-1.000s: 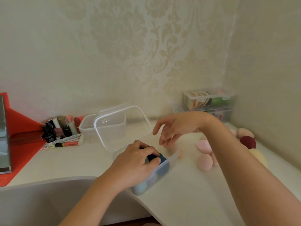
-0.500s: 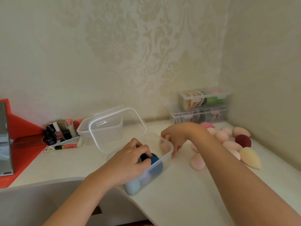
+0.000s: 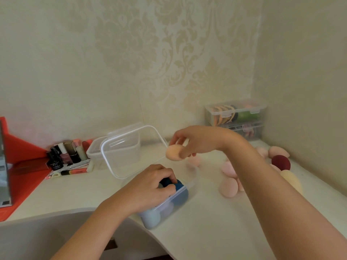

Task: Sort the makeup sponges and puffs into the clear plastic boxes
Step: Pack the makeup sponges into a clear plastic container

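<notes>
step: filling | right hand [image 3: 195, 141] pinches peach sponge [image 3: 173, 152], mid-frame | left hand [image 3: 148, 186] grips blue sponge [image 3: 169, 182] inside clear box [image 3: 185, 188] | next — likely lower it in

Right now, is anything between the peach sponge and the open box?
Only partly: the left hand grips a dark blue sponge in the near end of the box. The far end, below the peach sponge, looks unblocked; the lid stands open behind.
</notes>
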The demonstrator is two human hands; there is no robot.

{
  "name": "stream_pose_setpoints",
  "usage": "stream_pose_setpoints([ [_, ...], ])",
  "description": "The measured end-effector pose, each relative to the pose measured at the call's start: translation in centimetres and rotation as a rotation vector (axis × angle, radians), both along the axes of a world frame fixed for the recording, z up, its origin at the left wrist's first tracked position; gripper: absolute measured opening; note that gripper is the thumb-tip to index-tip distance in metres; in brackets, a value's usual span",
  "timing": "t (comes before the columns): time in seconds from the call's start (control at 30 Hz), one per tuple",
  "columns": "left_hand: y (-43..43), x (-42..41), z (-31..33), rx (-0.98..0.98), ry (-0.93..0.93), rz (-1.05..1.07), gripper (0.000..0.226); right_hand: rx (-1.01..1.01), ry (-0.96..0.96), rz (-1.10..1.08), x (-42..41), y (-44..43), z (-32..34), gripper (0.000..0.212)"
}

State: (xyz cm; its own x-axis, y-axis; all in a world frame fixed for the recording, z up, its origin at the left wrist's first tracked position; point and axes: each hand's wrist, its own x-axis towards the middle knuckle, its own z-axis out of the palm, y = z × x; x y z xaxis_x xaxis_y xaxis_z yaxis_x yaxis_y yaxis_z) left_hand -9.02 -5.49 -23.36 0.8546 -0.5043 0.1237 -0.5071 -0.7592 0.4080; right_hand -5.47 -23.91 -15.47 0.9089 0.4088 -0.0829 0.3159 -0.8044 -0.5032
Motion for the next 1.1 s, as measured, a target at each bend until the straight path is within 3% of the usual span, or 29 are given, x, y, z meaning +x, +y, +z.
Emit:
stream_pose_setpoints([
  [0.13,0.2,0.1,0.1,-0.054,0.006,-0.031,0.018,-0.062,-0.184,0.013,-0.3,1.7,-0.6,0.038],
  [0.23,0.2,0.1,0.0,-0.072,-0.005,-0.023,0.019,-0.149,-0.185,0.09,-0.9,2.3,-0.6,0.037],
  [0.43,0.2,0.3,-0.2,-0.054,0.005,-0.01,0.016,-0.276,-0.149,0.041,-0.8,3.3,-1.8,0.035],
  [0.57,0.1,0.4,-0.4,-0.006,-0.01,-0.019,0.028,-0.446,-0.168,0.077,0.1,4.6,-3.3,0.003],
  [0.73,0.2,0.3,-0.3,-0.027,-0.013,-0.056,0.023,-0.422,-0.13,0.101,0.8,4.4,-3.9,0.03],
  [0.87,0.3,0.4,-0.4,-0.044,-0.012,-0.078,0.02,-0.364,-0.216,0.051,1.0,4.7,-4.3,0.021],
  [1.0,0.4,0.6,-0.4,-0.008,0.001,-0.094,0.021,-0.437,-0.308,-0.001,1.2,5.5,-4.5,0.009],
  [1.1,0.3,0.5,-0.2,-0.011,0.044,-0.087,0.02,-0.391,-0.292,-0.032,1.4,5.4,-4.8,0.006],
])
